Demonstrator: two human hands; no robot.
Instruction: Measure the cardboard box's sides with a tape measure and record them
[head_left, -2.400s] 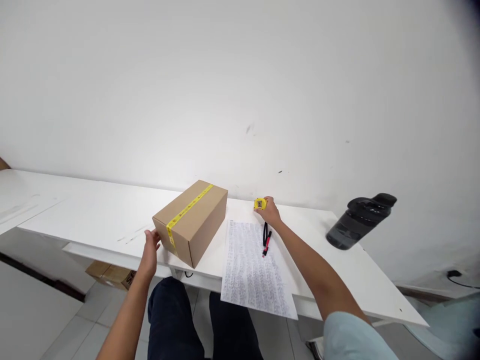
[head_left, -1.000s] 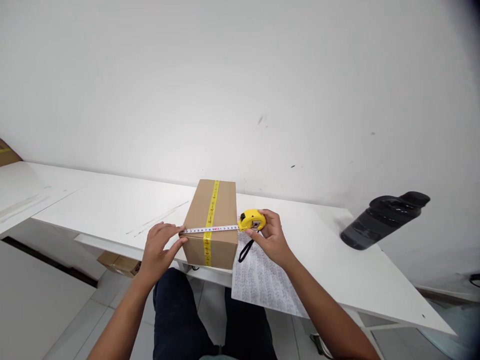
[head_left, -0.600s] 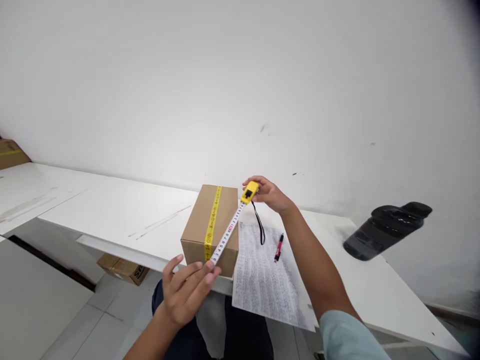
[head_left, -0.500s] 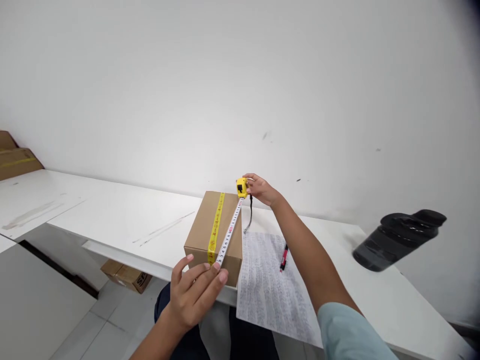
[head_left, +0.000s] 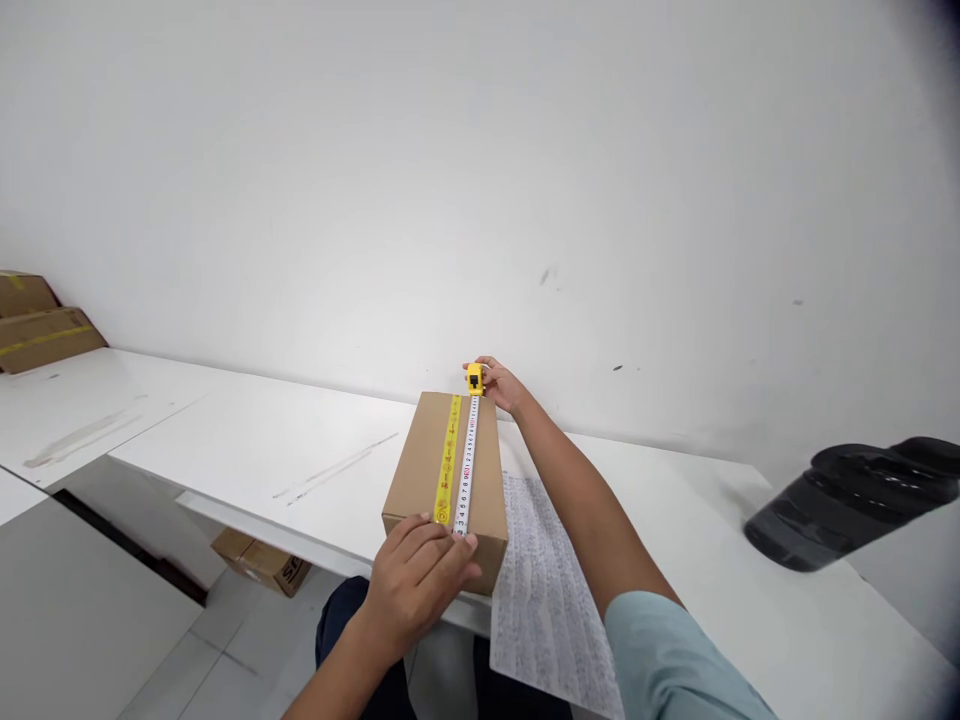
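A brown cardboard box (head_left: 420, 450) with yellow printed tape along its top sits at the front edge of the table. Over its top, beside the yellow tape, lies the white blade of a yellow tape measure (head_left: 475, 379), drawn out from the far edge to the near one. My right hand (head_left: 500, 383) is closed around the tape measure's case at the box's far edge. At the near edge, my left hand (head_left: 424, 580) has its fingers closed on the blade's end and against the box; the tip itself is hidden under them.
Right of the box, a printed sheet (head_left: 551, 600) hangs over the table's front edge. A black bottle (head_left: 840, 505) stands on the right. More cardboard boxes (head_left: 49, 340) are at the far left, and another box (head_left: 262, 562) lies below the table. Behind runs a white wall (head_left: 480, 180).
The tape measure's case has shifted left, so the blade now runs nearly parallel to the yellow tape. My left fingers have closed in at the near edge. The pen is now hidden behind my right arm.
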